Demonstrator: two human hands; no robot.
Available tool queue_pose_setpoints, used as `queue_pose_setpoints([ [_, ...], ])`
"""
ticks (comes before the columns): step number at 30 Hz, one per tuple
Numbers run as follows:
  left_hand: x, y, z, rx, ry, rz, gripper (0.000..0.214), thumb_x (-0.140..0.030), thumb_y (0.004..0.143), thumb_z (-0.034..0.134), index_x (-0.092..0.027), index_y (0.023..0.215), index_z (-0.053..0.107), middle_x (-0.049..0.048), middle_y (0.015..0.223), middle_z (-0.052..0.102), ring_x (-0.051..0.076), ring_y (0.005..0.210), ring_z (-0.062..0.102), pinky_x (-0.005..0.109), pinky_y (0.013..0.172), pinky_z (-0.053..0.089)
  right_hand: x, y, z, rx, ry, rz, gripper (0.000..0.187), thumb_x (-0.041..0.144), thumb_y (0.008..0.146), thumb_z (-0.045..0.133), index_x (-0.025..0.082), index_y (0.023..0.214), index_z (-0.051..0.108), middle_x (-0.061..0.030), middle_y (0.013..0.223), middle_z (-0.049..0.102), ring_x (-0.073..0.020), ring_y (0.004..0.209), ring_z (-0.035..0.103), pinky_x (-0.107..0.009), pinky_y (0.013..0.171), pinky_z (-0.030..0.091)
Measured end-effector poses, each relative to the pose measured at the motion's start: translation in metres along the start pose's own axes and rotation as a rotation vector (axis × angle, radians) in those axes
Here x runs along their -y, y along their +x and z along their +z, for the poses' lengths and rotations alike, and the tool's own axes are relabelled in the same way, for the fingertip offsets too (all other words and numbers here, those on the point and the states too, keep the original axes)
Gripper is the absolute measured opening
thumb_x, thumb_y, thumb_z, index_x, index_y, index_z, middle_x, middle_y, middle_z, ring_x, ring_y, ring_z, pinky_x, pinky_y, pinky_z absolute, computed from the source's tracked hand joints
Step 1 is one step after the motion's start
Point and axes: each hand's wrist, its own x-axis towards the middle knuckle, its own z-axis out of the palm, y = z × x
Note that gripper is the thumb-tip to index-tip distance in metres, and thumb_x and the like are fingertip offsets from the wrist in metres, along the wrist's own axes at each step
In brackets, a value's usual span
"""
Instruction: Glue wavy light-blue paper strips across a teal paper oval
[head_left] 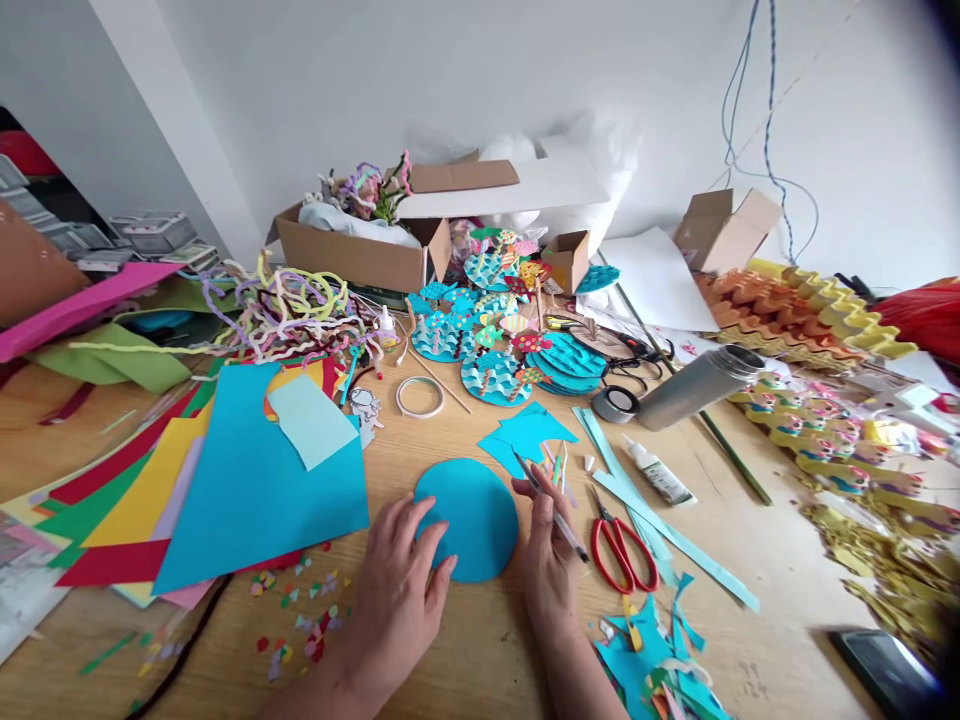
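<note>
Pressing blue paper circle (466, 518) flat, left hand (401, 580) open, right hand (549, 560) gripping pen (553, 512)

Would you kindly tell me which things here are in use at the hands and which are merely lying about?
In use:
- blue paper circle, pressed flat by the left hand
- pencil, held in the right hand

Lying about:
- red scissors
- glue bottle
- metal flask
- tape roll
- coloured paper sheets
- cardboard box
</note>
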Motion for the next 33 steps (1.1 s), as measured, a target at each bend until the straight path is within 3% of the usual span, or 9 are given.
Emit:
queue_pose_setpoints([
  [3, -0.004, -0.001, -0.001, 0.040, -0.018, 0.064, 0.019, -0.022, 0.088, 0.052, -0.022, 0.103, 0.063, 0.0083, 0.121, 0.059, 0.030, 0.123, 0.046, 0.053, 0.102, 0.042, 0.000, -0.003, -0.002, 0.010, 0.050, -0.004, 0.039, 0.048, 0.092, 0.044, 0.016, 0.102, 0.064, -0.0061, 0.082, 0.068, -0.0190, 0.075, 0.065, -0.035, 0.074, 0.050],
  [7, -0.010, -0.004, -0.002, 0.098, -0.055, 0.126, 0.023, -0.021, 0.088, 0.053, -0.021, 0.109, 0.062, 0.0079, 0.122, 0.060, 0.028, 0.121, 0.047, 0.049, 0.099, 0.047, -0.003, -0.005, 0.000, 0.121, 0.088, 0.079, 0.029, 0.047, 0.081, 0.063, 0.018, 0.082, 0.063, -0.0012, 0.067, 0.064, -0.0173, 0.060, 0.063, -0.030, 0.059, 0.050],
  [15, -0.015, -0.003, -0.004, 0.229, -0.091, 0.095, 0.021, -0.019, 0.085, 0.057, -0.020, 0.106, 0.063, 0.0046, 0.114, 0.065, 0.025, 0.103, 0.056, 0.045, 0.088, 0.052, -0.005, -0.010, 0.003, 0.288, -0.040, 0.109, 0.026, 0.045, 0.083, 0.061, 0.019, 0.079, 0.056, -0.0003, 0.064, 0.061, -0.0140, 0.051, 0.058, -0.024, 0.047, 0.046],
  [24, -0.017, -0.004, -0.004, 0.269, -0.064, 0.067, 0.020, -0.019, 0.088, 0.053, -0.022, 0.105, 0.061, 0.0034, 0.119, 0.063, 0.026, 0.103, 0.055, 0.046, 0.086, 0.049, -0.019, -0.009, 0.003, 0.260, -0.151, 0.092, 0.029, 0.047, 0.086, 0.056, 0.020, 0.075, 0.051, 0.0022, 0.055, 0.055, -0.0116, 0.044, 0.049, -0.022, 0.042, 0.038],
  [33, -0.017, -0.004, -0.006, 0.309, -0.078, 0.056, 0.020, -0.019, 0.089, 0.051, -0.023, 0.107, 0.059, 0.0006, 0.129, 0.059, 0.026, 0.105, 0.053, 0.046, 0.087, 0.047, -0.018, -0.008, 0.003, 0.254, -0.199, 0.044, 0.029, 0.046, 0.086, 0.055, 0.020, 0.073, 0.052, 0.0015, 0.056, 0.055, -0.0117, 0.046, 0.048, -0.023, 0.044, 0.038],
])
